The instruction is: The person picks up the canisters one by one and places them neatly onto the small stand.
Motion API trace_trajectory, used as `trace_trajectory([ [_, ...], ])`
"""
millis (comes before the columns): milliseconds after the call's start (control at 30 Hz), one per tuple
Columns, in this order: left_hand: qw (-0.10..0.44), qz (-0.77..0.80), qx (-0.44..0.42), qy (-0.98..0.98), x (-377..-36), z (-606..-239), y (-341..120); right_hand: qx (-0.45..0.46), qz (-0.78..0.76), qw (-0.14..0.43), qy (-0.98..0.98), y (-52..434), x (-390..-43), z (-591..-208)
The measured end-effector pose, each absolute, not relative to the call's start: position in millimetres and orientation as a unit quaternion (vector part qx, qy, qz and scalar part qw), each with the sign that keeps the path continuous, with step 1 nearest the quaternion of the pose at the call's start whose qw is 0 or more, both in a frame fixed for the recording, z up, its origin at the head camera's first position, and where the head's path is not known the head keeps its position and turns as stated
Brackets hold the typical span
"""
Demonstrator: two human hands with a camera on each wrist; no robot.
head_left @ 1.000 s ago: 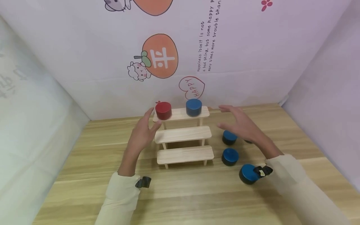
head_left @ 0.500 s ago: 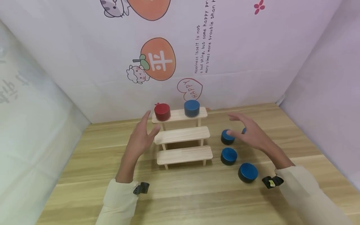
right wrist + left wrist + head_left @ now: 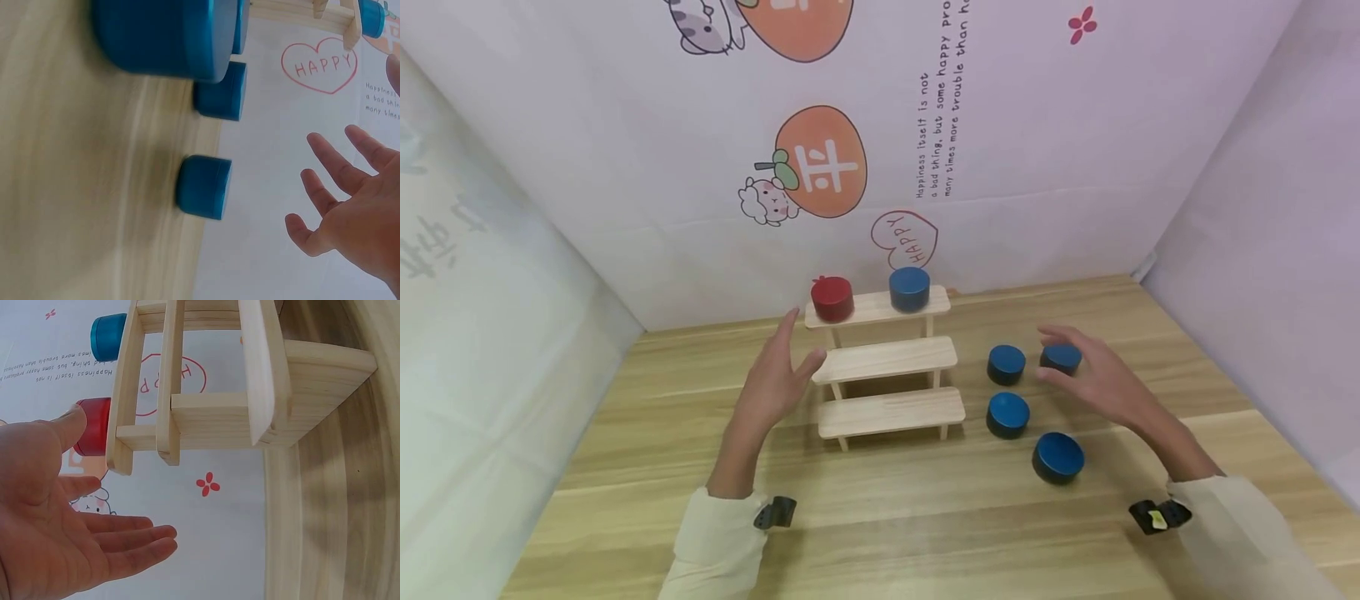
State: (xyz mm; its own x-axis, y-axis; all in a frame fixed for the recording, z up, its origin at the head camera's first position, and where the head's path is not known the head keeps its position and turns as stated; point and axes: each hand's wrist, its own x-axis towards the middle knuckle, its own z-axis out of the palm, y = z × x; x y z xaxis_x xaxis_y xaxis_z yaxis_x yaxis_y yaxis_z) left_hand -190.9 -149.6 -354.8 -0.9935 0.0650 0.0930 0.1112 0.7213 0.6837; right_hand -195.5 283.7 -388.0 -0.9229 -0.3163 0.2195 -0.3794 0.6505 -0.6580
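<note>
A three-step wooden shelf [image 3: 887,360] stands on the table. Its top step carries a red cylinder [image 3: 832,298] and a blue cylinder [image 3: 909,288]. My left hand [image 3: 793,350] hovers open beside the shelf's left end and holds nothing; in the left wrist view the left hand [image 3: 94,519] shows a bare palm under the red cylinder [image 3: 94,425]. Several blue cylinders lie right of the shelf. My right hand [image 3: 1075,371] is open, its fingers spread around the far-right blue cylinder [image 3: 1061,358] without gripping it. In the right wrist view the right hand [image 3: 350,212] is open above that cylinder [image 3: 203,186].
Other blue cylinders sit at the near right [image 3: 1057,457], the middle [image 3: 1007,414] and close to the shelf [image 3: 1006,364]. A decorated wall [image 3: 880,125] closes the back and panels close both sides. The wooden table [image 3: 925,533] extends toward me.
My right hand has moved from beside the shelf's top step down and right to the far-right blue cylinder. My left hand has drawn back a little from the red cylinder.
</note>
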Motion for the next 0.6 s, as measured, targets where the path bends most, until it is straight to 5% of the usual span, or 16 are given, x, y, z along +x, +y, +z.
trace_trajectory([
  [600, 0.011, -0.353, -0.055, -0.934, -180, -366, -156, 0.176, 0.364, 0.029, -0.914, 326, -159, -405],
])
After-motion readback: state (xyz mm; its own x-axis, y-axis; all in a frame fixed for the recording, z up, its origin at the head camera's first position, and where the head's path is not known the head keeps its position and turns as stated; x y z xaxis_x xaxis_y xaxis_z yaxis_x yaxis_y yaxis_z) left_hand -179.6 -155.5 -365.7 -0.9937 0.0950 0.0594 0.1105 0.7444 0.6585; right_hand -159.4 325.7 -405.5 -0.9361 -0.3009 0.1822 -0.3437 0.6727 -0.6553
